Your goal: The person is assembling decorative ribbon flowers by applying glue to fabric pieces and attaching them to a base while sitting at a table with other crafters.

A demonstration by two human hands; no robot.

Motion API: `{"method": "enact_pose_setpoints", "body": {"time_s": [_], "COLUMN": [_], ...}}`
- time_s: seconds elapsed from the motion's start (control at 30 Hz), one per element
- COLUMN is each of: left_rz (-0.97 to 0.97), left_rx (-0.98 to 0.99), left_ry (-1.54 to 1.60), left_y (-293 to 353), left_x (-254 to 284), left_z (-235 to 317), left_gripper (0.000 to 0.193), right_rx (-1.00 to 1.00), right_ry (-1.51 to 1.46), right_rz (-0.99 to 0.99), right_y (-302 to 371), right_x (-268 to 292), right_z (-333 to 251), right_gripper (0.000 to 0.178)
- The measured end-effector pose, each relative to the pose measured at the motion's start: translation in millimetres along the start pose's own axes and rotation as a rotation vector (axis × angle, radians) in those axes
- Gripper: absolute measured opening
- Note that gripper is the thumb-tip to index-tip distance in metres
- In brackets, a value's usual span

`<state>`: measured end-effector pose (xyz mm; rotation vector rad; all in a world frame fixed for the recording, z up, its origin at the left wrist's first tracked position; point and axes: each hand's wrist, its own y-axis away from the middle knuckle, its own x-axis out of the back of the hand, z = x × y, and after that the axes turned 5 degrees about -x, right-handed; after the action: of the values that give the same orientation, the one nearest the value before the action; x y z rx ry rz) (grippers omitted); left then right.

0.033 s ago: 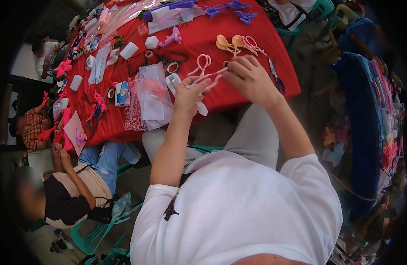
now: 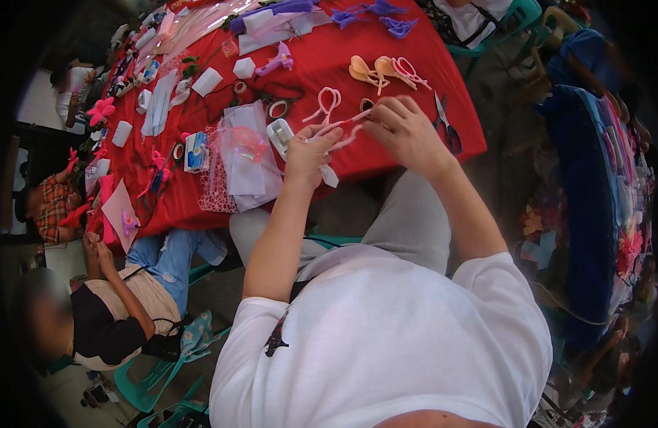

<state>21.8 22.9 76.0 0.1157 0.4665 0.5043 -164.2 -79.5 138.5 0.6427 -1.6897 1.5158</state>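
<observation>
Both my hands meet over the near edge of a table covered in red cloth (image 2: 386,164). My left hand (image 2: 309,151) and my right hand (image 2: 409,132) pinch the two ends of a thin pink wire stem (image 2: 345,130) stretched between them. A white strip (image 2: 329,175) hangs from under my left hand. Just beyond the fingers a pink wire loop (image 2: 325,101) lies on the cloth. Black-handled scissors (image 2: 447,127) rest right of my right hand. A small white box (image 2: 279,135) sits left of my left hand.
Peach petals (image 2: 368,70), purple petals (image 2: 387,20), tape rolls (image 2: 277,108), white fabric with pink netting (image 2: 243,160) and pink flowers (image 2: 100,110) cover the table. Another person (image 2: 122,307) sits on a teal chair at my left. Blue cloth (image 2: 589,200) hangs at the right.
</observation>
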Motion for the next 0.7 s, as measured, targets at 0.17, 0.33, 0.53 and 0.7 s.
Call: {"method": "enact_pose_setpoints", "body": {"time_s": [0.17, 0.33, 0.53, 0.7], "left_rz": [0.086, 0.13, -0.03, -0.082], "left_rx": [0.0, -0.439, -0.309, -0.362], "left_ry": [-0.284, -0.814, -1.163, -1.316], "left_y": [-34.4, -41.7, -46.1, -39.2], "left_x": [1.6, -3.1, -3.4, 5.0], "left_z": [-73.6, -115.6, -91.1, -64.2], "left_gripper": [0.016, 0.025, 0.033, 0.033], "right_rx": [-0.256, -0.492, -0.509, -0.428], "right_ry": [-0.089, -0.151, -0.167, -0.138], "right_rz": [-0.201, -0.176, -0.042, -0.291], "right_y": [63.9, 80.8, 60.9, 54.7], "right_x": [-64.2, -88.0, -109.9, -126.5], "right_z": [20.6, 23.8, 27.4, 41.2], "right_gripper": [0.011, 0.011, 0.008, 0.008]}}
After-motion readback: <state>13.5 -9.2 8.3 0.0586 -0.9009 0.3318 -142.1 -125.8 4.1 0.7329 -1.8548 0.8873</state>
